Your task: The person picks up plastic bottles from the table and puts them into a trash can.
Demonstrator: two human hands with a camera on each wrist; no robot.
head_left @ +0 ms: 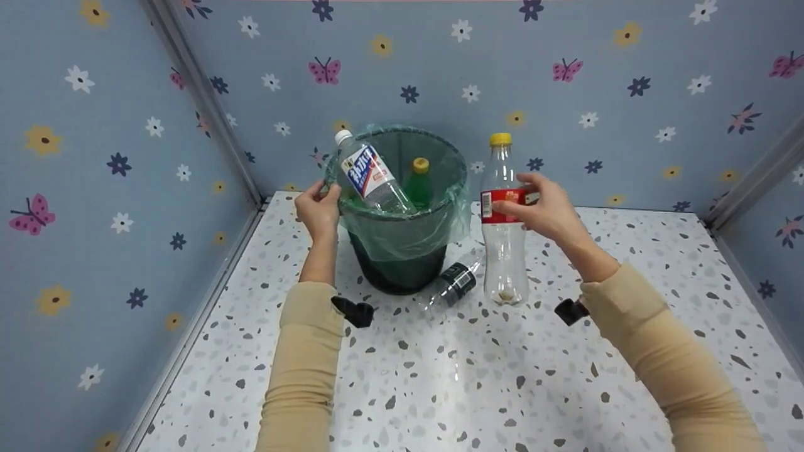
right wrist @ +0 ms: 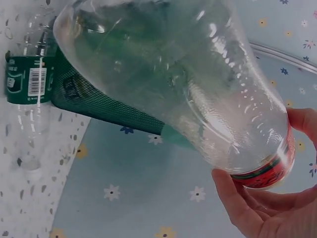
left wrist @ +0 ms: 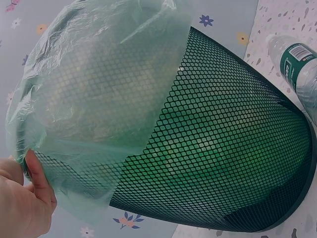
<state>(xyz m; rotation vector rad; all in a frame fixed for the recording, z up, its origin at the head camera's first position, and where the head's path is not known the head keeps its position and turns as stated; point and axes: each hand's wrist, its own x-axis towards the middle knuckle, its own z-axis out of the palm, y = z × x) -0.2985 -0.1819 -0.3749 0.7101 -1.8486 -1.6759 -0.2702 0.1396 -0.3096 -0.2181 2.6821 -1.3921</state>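
My left hand (head_left: 319,210) pinches the rim of a dark mesh trash can (head_left: 399,273), thumb and fingers over its green plastic liner (left wrist: 94,99). In my right hand (head_left: 549,210) is a clear plastic bottle (head_left: 504,260) with a yellow cap and red label, gripped round the label and held upright to the right of the can. A clear bottle with a white cap (head_left: 372,172) leans inside the can, its neck over the left rim. Behind it stands a green bottle (head_left: 419,185) with a yellow cap. Through the mesh, more green shows in the left wrist view.
A clear bottle with a dark green label (head_left: 457,281) lies on the speckled white tabletop (head_left: 452,383), against the right side of the can's base. Blue flowered panels (head_left: 440,63) stand behind and on both sides. A small black camera mount (head_left: 355,312) sits at each wrist.
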